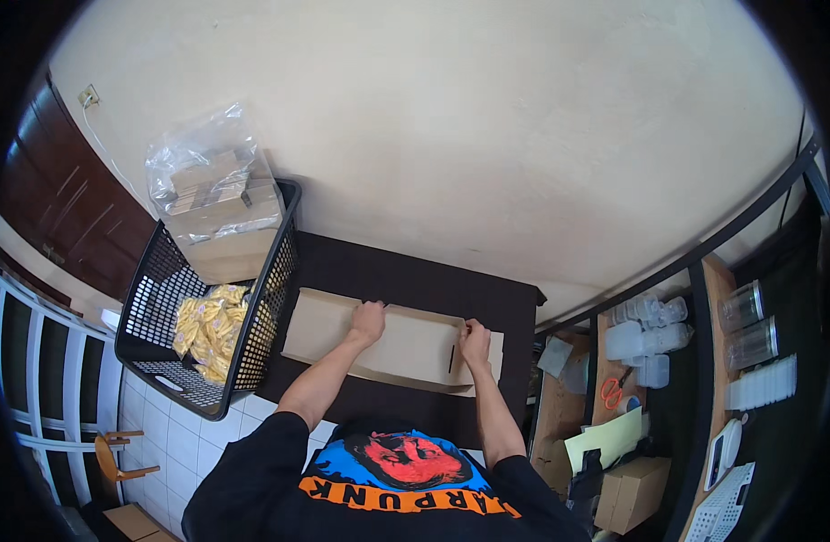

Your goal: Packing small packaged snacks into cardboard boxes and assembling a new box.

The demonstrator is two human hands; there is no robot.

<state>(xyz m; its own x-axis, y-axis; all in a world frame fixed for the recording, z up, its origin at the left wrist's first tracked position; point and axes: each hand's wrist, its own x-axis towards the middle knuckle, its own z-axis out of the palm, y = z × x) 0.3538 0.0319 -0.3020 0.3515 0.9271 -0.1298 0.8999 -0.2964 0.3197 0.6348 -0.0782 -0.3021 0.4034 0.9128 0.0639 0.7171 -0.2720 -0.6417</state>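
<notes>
A long, shallow cardboard piece (415, 342) with folded-up sides lies on the dark-covered table (361, 261) before me. My left hand (369, 323) grips its far edge near the middle, fingers curled over the rim. Towards the right end, my right hand (475, 342) pinches the far edge near the corner. A dark slot is cut in the cardboard just left of my right wrist. The fingertips of both hands are partly hidden.
Left of the cardboard, a black plastic basket (256, 339) holds bags of yellow packets (215, 328) and plastic-wrapped cardboard (229, 251). At right stand shelves with clear containers (625, 340), orange-handled scissors (611, 393) and a cardboard box (633, 493). A wall borders the table's far side.
</notes>
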